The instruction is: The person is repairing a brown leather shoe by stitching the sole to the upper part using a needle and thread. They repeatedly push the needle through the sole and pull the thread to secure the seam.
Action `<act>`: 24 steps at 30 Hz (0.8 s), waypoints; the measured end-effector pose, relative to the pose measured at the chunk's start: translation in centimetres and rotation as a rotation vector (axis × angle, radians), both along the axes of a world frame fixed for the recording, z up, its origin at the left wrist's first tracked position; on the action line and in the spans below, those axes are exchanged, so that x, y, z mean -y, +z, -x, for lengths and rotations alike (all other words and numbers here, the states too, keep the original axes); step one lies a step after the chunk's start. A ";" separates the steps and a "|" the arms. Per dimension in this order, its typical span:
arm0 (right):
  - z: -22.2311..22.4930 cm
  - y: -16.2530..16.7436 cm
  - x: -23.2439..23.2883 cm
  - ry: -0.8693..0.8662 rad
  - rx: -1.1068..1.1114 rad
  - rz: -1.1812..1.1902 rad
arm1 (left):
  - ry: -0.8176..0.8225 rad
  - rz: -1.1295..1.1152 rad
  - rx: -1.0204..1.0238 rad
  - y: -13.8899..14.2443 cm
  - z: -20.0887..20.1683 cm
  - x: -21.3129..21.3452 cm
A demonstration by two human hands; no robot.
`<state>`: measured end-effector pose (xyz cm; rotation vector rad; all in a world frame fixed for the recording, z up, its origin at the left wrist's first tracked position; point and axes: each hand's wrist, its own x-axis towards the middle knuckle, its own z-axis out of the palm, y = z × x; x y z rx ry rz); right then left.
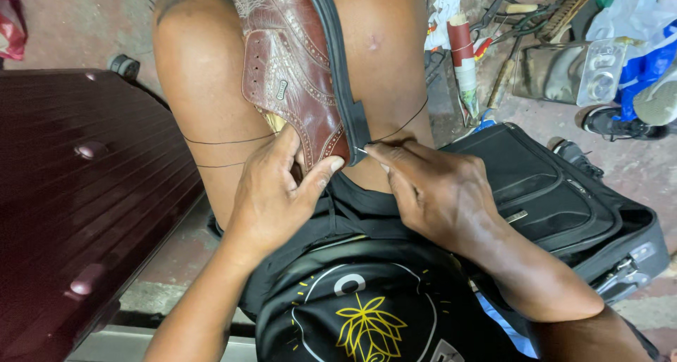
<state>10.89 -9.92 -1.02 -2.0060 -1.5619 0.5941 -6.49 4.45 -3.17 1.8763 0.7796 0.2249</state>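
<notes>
Right hand point(437, 192) pinches a needle point(362, 150) at the brown shoe point(296, 73) heel, beside its black sole point(345, 87); left hand point(271, 192) clasps the heel, shoe running away between the knees.

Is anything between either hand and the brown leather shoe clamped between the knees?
Nothing visible. The left hand grips the brown leather shoe directly; the right hand pinches a thin needle against its black sole edge.
</notes>
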 end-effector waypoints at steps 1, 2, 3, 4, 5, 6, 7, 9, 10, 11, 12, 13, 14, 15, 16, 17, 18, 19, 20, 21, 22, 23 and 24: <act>0.1 0.2 -0.1 0.002 0.022 0.007 | 0.031 -0.008 -0.004 0.1 0.0 0.3; 0.2 0.5 -0.3 0.011 0.046 0.013 | 0.060 -0.016 -0.006 0.1 0.0 0.6; 0.3 0.7 -0.4 0.019 0.068 0.021 | 0.088 -0.023 -0.010 0.2 0.0 0.9; 0.5 1.0 -0.6 0.030 0.087 0.030 | 0.089 -0.046 0.011 0.3 0.1 1.1; 0.6 1.2 -0.8 0.033 0.113 0.062 | 0.093 -0.069 0.032 0.3 0.0 1.2; 0.7 1.5 -1.0 0.035 0.139 0.096 | 0.097 -0.092 0.053 0.3 0.0 1.3; 0.8 1.7 -1.2 0.037 0.163 0.132 | 0.113 -0.054 0.015 0.3 0.0 1.3; 0.8 2.0 -1.6 0.061 0.156 0.140 | 0.145 0.025 -0.065 0.3 0.0 1.1; 0.7 2.0 -1.9 0.073 0.155 0.139 | 0.155 0.042 -0.056 0.2 -0.1 1.0; 0.5 1.9 -2.2 0.084 0.150 0.136 | 0.165 0.056 -0.045 0.1 -0.1 0.9; 0.4 1.7 -2.5 0.096 0.144 0.132 | 0.176 0.069 -0.035 0.0 -0.1 0.7; 0.2 1.5 -2.7 0.108 0.137 0.128 | 0.181 0.091 -0.029 -0.1 -0.2 0.5; 0.0 1.2 -2.9 0.126 0.145 0.124 | 0.185 0.114 -0.025 -0.2 -0.2 0.4; -0.1 1.0 -3.1 0.140 0.152 0.120 | 0.185 0.139 -0.021 -0.3 -0.2 0.3; -0.3 0.8 -3.3 0.153 0.159 0.116 | 0.184 0.149 -0.025 -0.4 -0.2 0.1; -0.3 0.7 -3.5 0.154 0.159 0.118 | 0.185 0.159 -0.030 -0.5 -0.1 0.0; -0.4 0.6 -3.6 0.157 0.157 0.120 | 0.189 0.170 -0.037 -0.5 -0.1 0.0; -0.4 0.5 -3.8 0.160 0.157 0.119 | 0.197 0.174 -0.025 -0.6 -0.1 -0.1; -0.4 0.4 -4.0 0.170 0.171 0.095 | 0.202 0.174 -0.010 -0.6 -0.1 -0.1; -0.3 0.2 -4.2 0.177 0.185 0.071 | 0.206 0.175 0.005 -0.7 -0.1 -0.2; -0.2 0.0 -4.4 0.183 0.198 0.049 | 0.198 0.155 0.000 -0.7 -0.1 -0.2; 0.0 -0.3 -4.6 0.190 0.223 0.071 | 0.191 0.134 -0.005 -0.7 -0.2 -0.3; 0.2 -0.7 -4.8 0.197 0.249 0.092 | 0.184 0.112 -0.008 -0.7 -0.2 -0.3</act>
